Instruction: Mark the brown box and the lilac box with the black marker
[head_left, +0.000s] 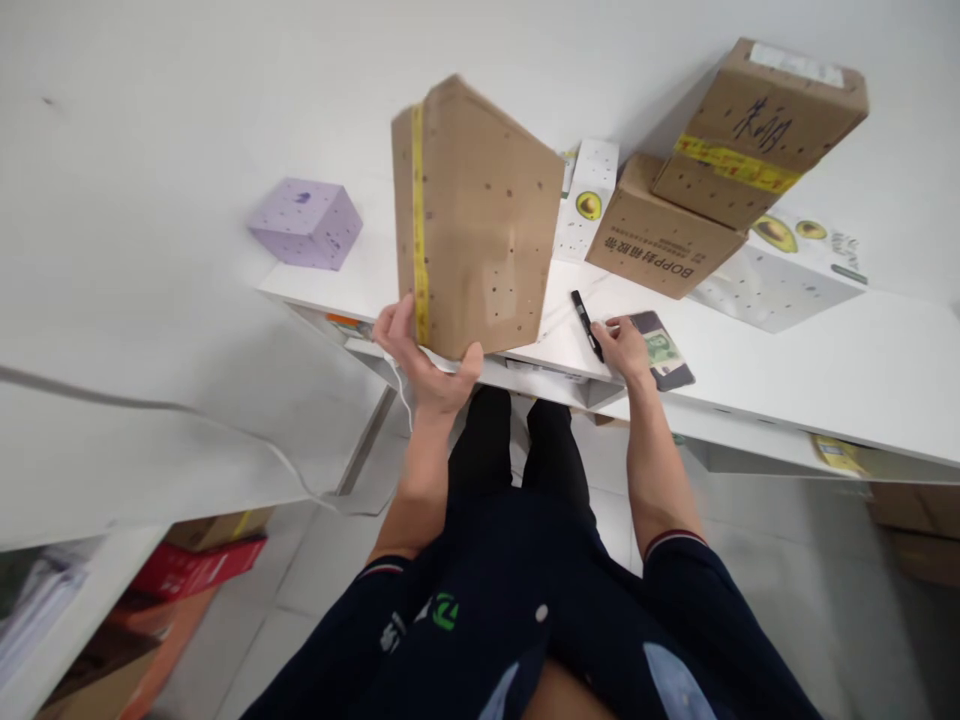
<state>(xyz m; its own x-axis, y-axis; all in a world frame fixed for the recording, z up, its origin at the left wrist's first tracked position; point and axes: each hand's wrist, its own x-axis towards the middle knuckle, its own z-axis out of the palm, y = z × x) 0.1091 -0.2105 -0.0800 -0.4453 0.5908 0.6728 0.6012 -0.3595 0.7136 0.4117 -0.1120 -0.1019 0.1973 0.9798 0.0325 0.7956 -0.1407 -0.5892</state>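
My left hand (426, 358) grips the near bottom edge of a brown cardboard box (480, 215) with yellow tape down one side, tipped up on the white table's (825, 350) front edge. My right hand (626, 345) rests on the table to the right. Its fingers touch a black pen (586, 325) and the edge of a small dark card with a green picture (664, 350). Whether it grasps the pen is unclear.
A lilac box (307, 222) sits at the left. Two stacked brown boxes (739, 150) stand at the back right over a white avocado-printed box (787, 270); a small white box (589, 195) is behind. Shelves below the table hold red and brown boxes (187, 565). A white cable (225, 425) hangs at the left.
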